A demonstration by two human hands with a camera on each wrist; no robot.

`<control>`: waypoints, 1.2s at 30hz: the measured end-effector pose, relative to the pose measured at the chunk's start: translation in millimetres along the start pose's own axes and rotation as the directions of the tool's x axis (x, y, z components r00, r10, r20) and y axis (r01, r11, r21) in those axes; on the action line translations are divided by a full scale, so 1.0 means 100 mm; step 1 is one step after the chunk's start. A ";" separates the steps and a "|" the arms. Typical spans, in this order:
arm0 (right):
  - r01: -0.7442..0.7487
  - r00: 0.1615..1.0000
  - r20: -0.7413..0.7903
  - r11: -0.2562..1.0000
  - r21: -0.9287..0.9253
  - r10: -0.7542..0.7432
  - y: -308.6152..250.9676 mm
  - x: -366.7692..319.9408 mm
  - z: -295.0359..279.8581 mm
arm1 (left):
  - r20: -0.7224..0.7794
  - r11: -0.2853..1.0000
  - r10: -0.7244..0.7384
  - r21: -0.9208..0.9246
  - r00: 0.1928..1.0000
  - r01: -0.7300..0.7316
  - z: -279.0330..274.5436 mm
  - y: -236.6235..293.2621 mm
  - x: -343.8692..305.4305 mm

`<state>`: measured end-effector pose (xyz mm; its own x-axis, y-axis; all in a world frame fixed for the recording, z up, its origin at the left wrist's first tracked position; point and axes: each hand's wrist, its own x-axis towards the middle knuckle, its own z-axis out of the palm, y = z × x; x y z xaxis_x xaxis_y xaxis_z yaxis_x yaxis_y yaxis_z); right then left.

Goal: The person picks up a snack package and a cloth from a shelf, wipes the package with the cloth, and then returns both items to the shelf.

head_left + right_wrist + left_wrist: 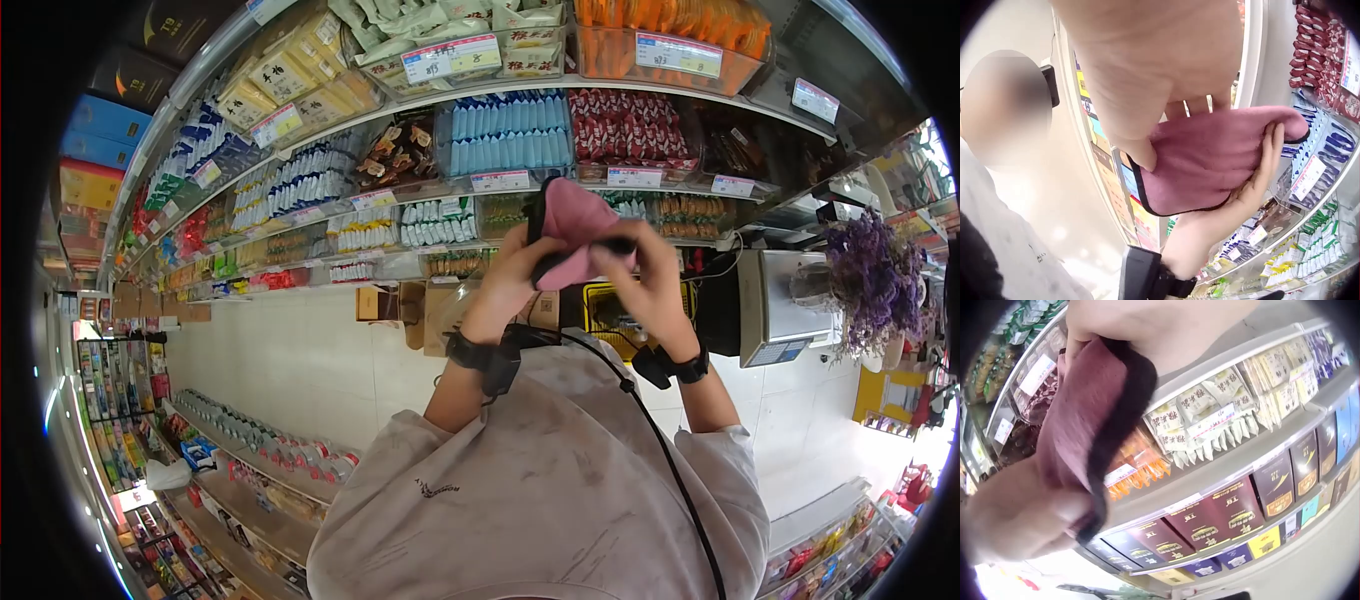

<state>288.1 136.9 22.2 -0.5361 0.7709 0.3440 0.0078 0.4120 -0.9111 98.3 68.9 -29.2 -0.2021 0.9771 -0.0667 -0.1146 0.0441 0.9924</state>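
Observation:
A pink cloth point(578, 215) with a black edge is held in front of the snack shelves by both hands. The left hand point(508, 275) grips its left side in the head view, thumb on the pink face. On the other side the right hand point(648, 285) pinches it, slightly blurred. In the right wrist view the cloth point(1210, 156) spreads between the right hand point(1160, 81) above and the left hand point(1229, 212) below. The left wrist view has the cloth point(1079, 419) folded, its dark border curving down.
Shelves of wrapped snacks point(510, 130) rise ahead, with price tags along their edges. Below stand a yellow basket point(603, 322) and a cardboard box point(440, 318). A scale point(785, 310) and purple dried flowers point(872, 265) are on the right.

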 end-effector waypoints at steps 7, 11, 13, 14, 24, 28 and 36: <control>-0.210 0.948 -0.247 0.978 -0.006 0.202 0.76 0.05 -0.03 | 0.214 0.758 -0.196 -0.586 0.957 0.286 0.18 0.17 0.08; -0.514 0.822 -0.037 0.768 0.384 0.568 0.81 -0.09 -0.01 | 0.187 0.999 -0.025 -0.019 0.982 0.029 0.26 0.25 0.02; -0.533 0.796 0.237 0.458 0.711 0.558 0.83 -0.09 -0.03 | 0.042 0.994 -0.101 0.046 0.994 0.099 0.27 0.21 0.06; -0.567 0.770 0.328 0.352 0.745 0.547 0.83 -0.10 -0.05 | -0.045 0.996 -0.069 -0.060 0.997 0.067 0.33 0.21 0.08; -0.287 0.949 0.051 0.783 0.552 0.312 0.83 0.12 -0.30 | -0.084 0.996 -0.025 0.089 0.996 0.033 0.16 0.13 0.17; -0.140 0.879 -0.445 0.985 0.098 0.169 1.18 0.51 -1.08 | -0.037 0.992 -0.058 0.110 0.998 0.062 0.01 0.28 0.11; -0.448 0.819 -0.574 0.622 -0.643 -0.003 2.79 0.97 -2.44 | -0.035 0.992 -0.040 0.122 0.999 0.044 -0.10 0.24 0.11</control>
<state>444.5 444.9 -143.4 0.0454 0.9087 0.4151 0.7875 0.2231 -0.5746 83.7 78.4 -7.0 -0.2311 0.9666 -0.1103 -0.0038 0.1125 0.9936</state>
